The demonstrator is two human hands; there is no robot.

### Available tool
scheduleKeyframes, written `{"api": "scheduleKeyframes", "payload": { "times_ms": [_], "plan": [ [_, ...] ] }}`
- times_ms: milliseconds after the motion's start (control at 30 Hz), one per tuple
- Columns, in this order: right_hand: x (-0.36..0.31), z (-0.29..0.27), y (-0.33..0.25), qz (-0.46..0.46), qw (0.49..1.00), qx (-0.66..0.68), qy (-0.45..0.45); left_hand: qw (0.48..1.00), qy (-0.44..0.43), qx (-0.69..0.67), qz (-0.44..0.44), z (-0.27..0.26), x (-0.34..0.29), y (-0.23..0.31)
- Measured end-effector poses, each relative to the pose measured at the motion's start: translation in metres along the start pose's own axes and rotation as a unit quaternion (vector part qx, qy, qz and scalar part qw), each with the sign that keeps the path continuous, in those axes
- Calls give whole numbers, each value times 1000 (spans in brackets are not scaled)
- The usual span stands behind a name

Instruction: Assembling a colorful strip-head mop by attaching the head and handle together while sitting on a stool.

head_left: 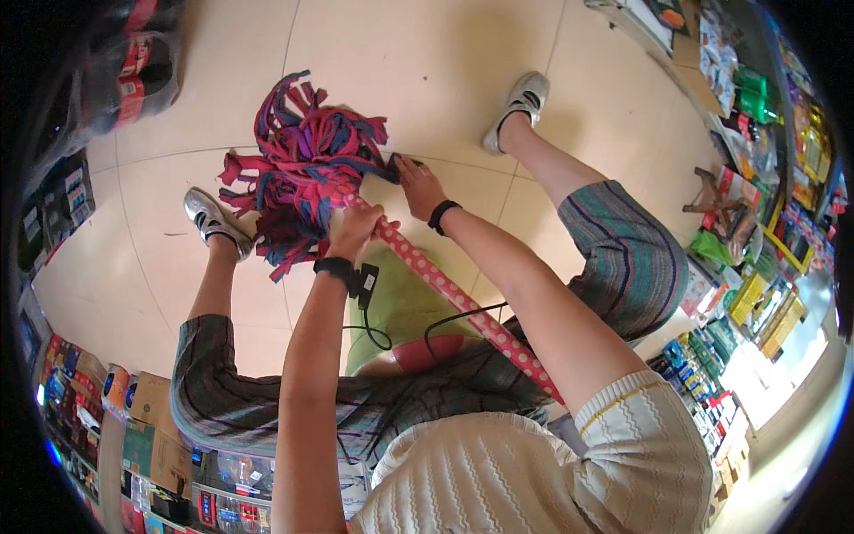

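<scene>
A mop with a head of red, navy and purple cloth strips [307,147] is held up between my knees, above the floor. Its red handle with pale dots [445,289] slants down to the right, across my thigh toward my waist. My left hand [356,228] is closed around the handle just below the mop head. To its right, my right hand [420,189] has its fingers pressed together on the end of a dark cloth strip [389,169] at the head's edge. Part of that strip is hidden by the fingers.
I sit on a green stool [400,307]. Black cables [382,343] hang near my left wrist. Shelves of packaged goods [756,240] line the right side, and wrapped dark bottles [133,76] stand at the far left. Cartons [160,432] are at the lower left.
</scene>
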State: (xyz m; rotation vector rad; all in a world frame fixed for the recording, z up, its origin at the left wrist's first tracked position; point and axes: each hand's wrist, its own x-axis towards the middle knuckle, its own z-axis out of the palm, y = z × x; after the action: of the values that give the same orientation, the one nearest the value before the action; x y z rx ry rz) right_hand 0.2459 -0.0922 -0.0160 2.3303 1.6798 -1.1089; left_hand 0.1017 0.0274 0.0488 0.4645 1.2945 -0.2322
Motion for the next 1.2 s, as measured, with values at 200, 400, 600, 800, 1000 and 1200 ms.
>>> {"api": "scheduleKeyframes", "payload": {
  "times_ms": [200,400,600,800,1000,1200],
  "plan": [
    [86,-57,70,191,962,-119,155,995,-57,73,22,10,20,1],
    [117,-82,64,191,981,-2,44,999,-15,44,15,4,1,-1],
    [173,-111,27,4,996,43,77,998,-10,66,7,18,-6,12],
    [139,-97,48,157,981,-1,110,996,-2,88,2,0,2,3],
    [102,-61,61,240,967,27,82,998,-7,64,13,1,8,-4],
    [197,-129,43,116,979,86,143,990,-57,126,30,17,22,4]
  ]
}}
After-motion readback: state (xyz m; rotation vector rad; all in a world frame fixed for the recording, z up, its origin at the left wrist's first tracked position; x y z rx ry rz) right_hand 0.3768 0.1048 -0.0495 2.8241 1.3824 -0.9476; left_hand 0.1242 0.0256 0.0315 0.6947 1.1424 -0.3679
